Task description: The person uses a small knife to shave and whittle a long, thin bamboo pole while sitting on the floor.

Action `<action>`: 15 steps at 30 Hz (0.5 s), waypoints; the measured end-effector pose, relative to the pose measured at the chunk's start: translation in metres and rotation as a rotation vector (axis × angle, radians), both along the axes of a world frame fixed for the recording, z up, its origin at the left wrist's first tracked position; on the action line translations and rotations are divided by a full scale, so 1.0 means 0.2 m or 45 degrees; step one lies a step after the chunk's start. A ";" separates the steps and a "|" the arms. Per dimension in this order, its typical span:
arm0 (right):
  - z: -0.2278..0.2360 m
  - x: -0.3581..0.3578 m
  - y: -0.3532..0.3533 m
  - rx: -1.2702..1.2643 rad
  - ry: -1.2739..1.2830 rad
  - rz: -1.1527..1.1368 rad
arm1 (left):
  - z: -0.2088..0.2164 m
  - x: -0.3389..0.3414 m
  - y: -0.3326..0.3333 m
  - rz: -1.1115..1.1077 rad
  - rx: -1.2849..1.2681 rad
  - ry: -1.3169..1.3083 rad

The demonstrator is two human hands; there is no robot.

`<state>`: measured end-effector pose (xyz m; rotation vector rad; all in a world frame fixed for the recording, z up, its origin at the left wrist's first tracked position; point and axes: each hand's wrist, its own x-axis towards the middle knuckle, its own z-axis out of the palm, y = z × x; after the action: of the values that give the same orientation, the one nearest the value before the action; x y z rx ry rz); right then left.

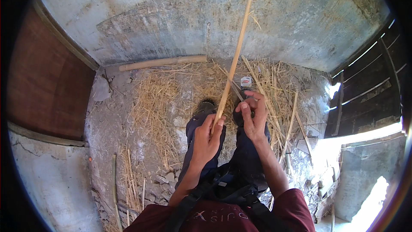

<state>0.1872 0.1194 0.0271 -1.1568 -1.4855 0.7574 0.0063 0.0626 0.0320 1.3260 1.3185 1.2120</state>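
Observation:
A long, pale bamboo strip (235,60) slants up and away from my left hand (206,141), whose fingers are wrapped round its near end. A thin shaving curls off the strip near its far tip. My right hand (255,118) is closed on a knife (237,91); its narrow grey blade points up and left and meets or crosses the strip about midway along. The knife's handle is hidden within my fingers. Both hands are held above my dark-trousered legs and shoes.
Straw-like bamboo shavings (156,96) cover much of the floor. A thick bamboo pole (163,62) lies along the far wall (206,21). Several loose strips (291,122) lie at the right, near a small white packet (246,81). Broken rubble (165,180) is at the near left.

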 end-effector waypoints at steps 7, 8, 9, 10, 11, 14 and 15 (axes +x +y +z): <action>0.01 -0.02 0.00 0.074 -0.031 0.123 | -0.01 0.00 0.00 0.000 0.029 0.058; 0.02 -0.02 0.00 0.076 -0.040 0.130 | -0.03 -0.01 0.00 -0.007 0.028 0.044; 0.01 -0.02 0.00 0.098 -0.062 0.137 | -0.04 -0.02 0.00 -0.013 0.026 0.031; 0.00 -0.02 0.00 0.119 -0.085 0.140 | -0.02 -0.01 0.00 -0.024 -0.063 -0.061; -0.01 -0.01 0.01 0.141 -0.109 0.142 | 0.03 0.00 -0.01 -0.036 -0.153 -0.153; -0.01 -0.02 0.02 0.170 -0.148 0.156 | 0.02 0.00 -0.01 -0.039 -0.219 -0.266; -0.02 -0.02 0.01 0.152 -0.175 0.144 | 0.00 0.00 -0.01 -0.035 -0.207 -0.276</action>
<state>0.1834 0.1223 0.0230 -1.0588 -1.6995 0.6659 0.0069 0.0608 0.0329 1.0627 1.2119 1.1688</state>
